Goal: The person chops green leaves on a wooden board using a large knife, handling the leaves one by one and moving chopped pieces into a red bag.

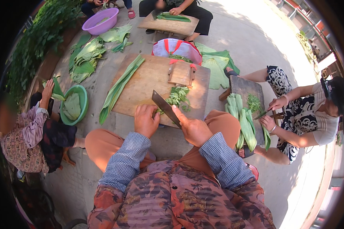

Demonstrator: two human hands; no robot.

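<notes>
My right hand (195, 130) grips the handle end of a cleaver (164, 106), with the index finger laid along the blade. The broad dark blade slants up and left over a wooden cutting board (149, 77). My left hand (146, 119) rests at the board's near edge, fingers curled, left of the blade. A small bit of green leaf (160, 111) shows at its fingertips; whether they pinch it is hidden. Beyond the blade lies a pile of shredded green leaves (178, 96). A long folded bundle of leaves (121, 86) lies along the board's left side.
A small wooden stool-like block (180, 73) with red ties sits on the board's far right. Behind stands a white bag (160, 47) with red handles. Co-workers sit left, right and ahead. A green basin (86, 107), a purple basin (101, 21) and large leaves (86, 58) are leftward.
</notes>
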